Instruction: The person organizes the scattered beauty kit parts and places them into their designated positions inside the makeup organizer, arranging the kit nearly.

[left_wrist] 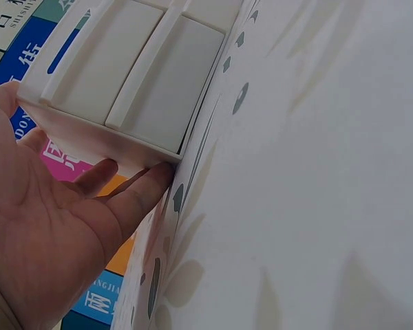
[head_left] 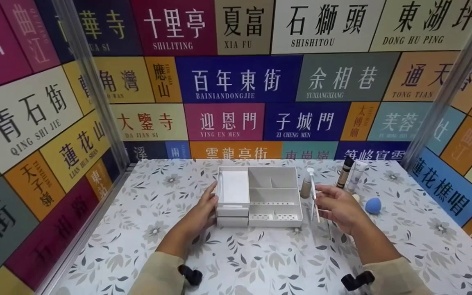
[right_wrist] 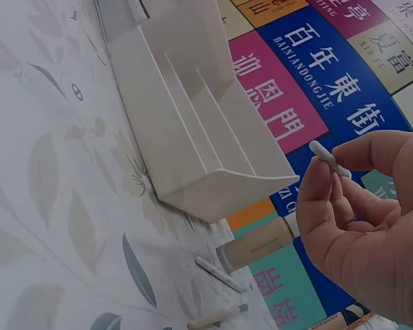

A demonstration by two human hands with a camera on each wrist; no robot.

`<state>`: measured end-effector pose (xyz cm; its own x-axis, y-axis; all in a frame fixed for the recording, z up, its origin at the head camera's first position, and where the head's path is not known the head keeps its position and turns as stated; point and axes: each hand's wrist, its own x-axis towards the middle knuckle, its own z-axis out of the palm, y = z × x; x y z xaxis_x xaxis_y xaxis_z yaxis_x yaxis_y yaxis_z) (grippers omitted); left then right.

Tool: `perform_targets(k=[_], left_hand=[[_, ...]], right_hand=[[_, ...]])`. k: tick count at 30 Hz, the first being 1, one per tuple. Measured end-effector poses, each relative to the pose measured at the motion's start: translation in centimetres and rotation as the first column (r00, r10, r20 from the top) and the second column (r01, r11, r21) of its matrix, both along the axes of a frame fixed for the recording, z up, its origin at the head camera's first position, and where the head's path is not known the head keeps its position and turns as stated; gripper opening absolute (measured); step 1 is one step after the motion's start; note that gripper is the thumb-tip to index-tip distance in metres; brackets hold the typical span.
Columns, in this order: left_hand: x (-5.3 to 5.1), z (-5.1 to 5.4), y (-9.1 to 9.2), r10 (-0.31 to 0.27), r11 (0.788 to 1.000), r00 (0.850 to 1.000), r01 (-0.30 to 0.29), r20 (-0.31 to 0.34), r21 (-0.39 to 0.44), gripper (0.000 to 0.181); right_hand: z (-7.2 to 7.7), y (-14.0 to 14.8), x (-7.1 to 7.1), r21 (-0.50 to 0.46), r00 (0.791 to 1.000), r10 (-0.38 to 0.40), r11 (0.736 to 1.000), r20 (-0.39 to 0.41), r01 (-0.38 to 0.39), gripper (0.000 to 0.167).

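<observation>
A white desktop organizer (head_left: pixel 275 221) stands on the table, with two small drawers (left_wrist: pixel 168 75) on its left and open compartments (right_wrist: pixel 193 117) on its right. My left hand (head_left: pixel 199 211) touches the organizer's left side, fingers spread along the wall. Beside the right side, my right hand (head_left: pixel 340 209) pinches a slim white stick (right_wrist: pixel 323 152) between thumb and fingers, raised off the table. Its exact kind is unclear. A beige bottle with a white cap (head_left: pixel 306 188) stands just beyond the stick. Two thin sticks, one whitish (right_wrist: pixel 220 273) and one beige (right_wrist: pixel 217 316), lie near the bottle.
Behind my right hand stand a dark-capped tube (head_left: pixel 345 174) and a white tube (head_left: pixel 357 176). A blue makeup sponge (head_left: pixel 373 205) lies to their right. The floral-patterned tabletop (head_left: pixel 146 205) is bounded by colourful sign-covered walls (head_left: pixel 236 78) at the back and sides.
</observation>
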<state>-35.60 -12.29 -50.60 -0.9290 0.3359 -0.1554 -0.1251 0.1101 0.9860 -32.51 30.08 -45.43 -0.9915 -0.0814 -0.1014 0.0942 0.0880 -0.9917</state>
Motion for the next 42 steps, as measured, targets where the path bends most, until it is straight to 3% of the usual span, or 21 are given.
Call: perform_targets(k=[16,22,31,42], left_hand=[[0.2,0.0,0.0,-0.001,1.000,1.000,0.001,-0.011,0.023,0.060],[0.1,0.0,0.0,0.001,0.999,1.000,-0.001,-0.005,0.036,0.061],[0.1,-0.1,0.0,0.009,1.000,1.000,-0.009,0.001,0.030,0.059],[0.1,-0.1,0.1,-0.010,1.000,1.000,0.010,-0.013,0.029,0.061]], right_hand=[[0.6,-3.9,0.8,-0.012,0.999,0.046,0.999,-0.018,-0.046,0.061],[0.5,-6.1,0.9,-0.064,0.997,0.082,0.995,-0.015,-0.083,0.059],[0.1,-9.0,-0.6,-0.117,0.992,0.124,0.986,0.000,-0.123,0.063],[-0.1,-12.6,-2.6,-0.170,0.994,0.100,0.981,0.051,-0.090,0.056]])
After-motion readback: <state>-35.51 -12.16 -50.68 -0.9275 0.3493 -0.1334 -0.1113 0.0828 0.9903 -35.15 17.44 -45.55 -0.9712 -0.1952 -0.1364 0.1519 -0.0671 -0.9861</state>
